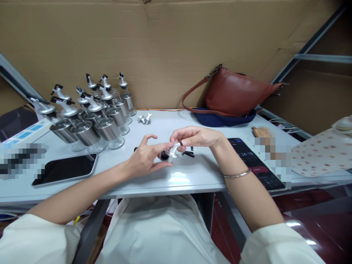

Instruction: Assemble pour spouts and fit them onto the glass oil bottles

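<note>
A silver pour spout [173, 151], slightly blurred, is held above the table between both hands. My left hand [144, 157] has its index finger and thumb around the spout's wider lower part, the other fingers curled loosely. My right hand [199, 136] pinches its upper end, where a small black lever [180, 144] shows at the fingertips. Right behind the spout lies a round black piece [164, 156], partly hidden by my left hand. Several thin black levers [188, 154] rest on the table below my right hand.
Several glass-and-steel oil bottles [84, 132] with spouts crowd the left. Loose silver spouts [147, 118] lie farther back. A phone [68, 169] is at left, a tablet with a timer [254, 163] at right. A brown bag [233, 91] sits on a blue cap [211, 119].
</note>
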The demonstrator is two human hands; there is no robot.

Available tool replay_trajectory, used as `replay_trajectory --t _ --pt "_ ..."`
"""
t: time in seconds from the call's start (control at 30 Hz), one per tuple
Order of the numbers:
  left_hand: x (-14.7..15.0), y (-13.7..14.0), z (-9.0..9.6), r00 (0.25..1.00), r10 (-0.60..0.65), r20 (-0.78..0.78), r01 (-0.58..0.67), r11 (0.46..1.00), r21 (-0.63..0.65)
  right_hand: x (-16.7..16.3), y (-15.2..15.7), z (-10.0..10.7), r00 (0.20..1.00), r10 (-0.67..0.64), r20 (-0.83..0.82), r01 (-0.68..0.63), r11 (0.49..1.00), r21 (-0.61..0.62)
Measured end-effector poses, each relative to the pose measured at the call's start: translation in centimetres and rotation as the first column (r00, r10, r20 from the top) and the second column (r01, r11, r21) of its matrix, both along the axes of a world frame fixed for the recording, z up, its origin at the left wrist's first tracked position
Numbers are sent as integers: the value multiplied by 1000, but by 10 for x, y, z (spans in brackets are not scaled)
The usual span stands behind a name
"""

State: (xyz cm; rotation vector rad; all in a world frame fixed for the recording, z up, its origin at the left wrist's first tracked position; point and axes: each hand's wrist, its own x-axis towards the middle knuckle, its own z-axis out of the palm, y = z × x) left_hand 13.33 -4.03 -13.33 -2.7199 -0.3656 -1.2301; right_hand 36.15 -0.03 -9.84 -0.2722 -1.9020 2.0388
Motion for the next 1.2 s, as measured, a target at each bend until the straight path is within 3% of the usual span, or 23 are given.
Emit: replay_trajectory --t 0.17,0.27,0.37,0.53,0.63,0.7,0.8,0.87,0.97,1.07,1.2 --pt "-6 7 4 994 91 -62 -95 994 -61 3 0 1 998 -47 -50 45 998 -42" --pt "-8 11 6 948 157 -277 -198 972 -128 9 1 4 995 -57 -76 56 998 -16" --pt "-9 14 4 888 135 -439 -222 963 -152 14 2 5 992 -58 -110 60 998 20" --pt "-8 15 2 900 74 -429 -180 961 -212 13 3 5 991 -103 -81 104 995 6" --pt "-7 13 6 938 57 -341 -190 910 -369 9 4 5 975 -222 -16 222 975 17" --pt "-6 12 9 973 79 -216 -189 811 -554 6 4 6 948 -318 7 318 948 23" --pt "-5 14 12 981 192 38 -76 553 -829 2 5 6 893 -449 -13 450 893 23" --pt "-4 16 13 948 271 169 53 390 -919 0 5 5 860 -510 -32 511 859 41" --pt "-1 19 13 885 352 305 241 213 -947 -3 5 4 838 -543 -52 546 835 68" --pt "1 18 14 813 425 397 404 79 -911 -5 5 3 838 -540 -82 545 835 74" --pt "3 15 14 774 440 455 505 4 -863 -7 6 0 849 -523 -77 528 840 126"
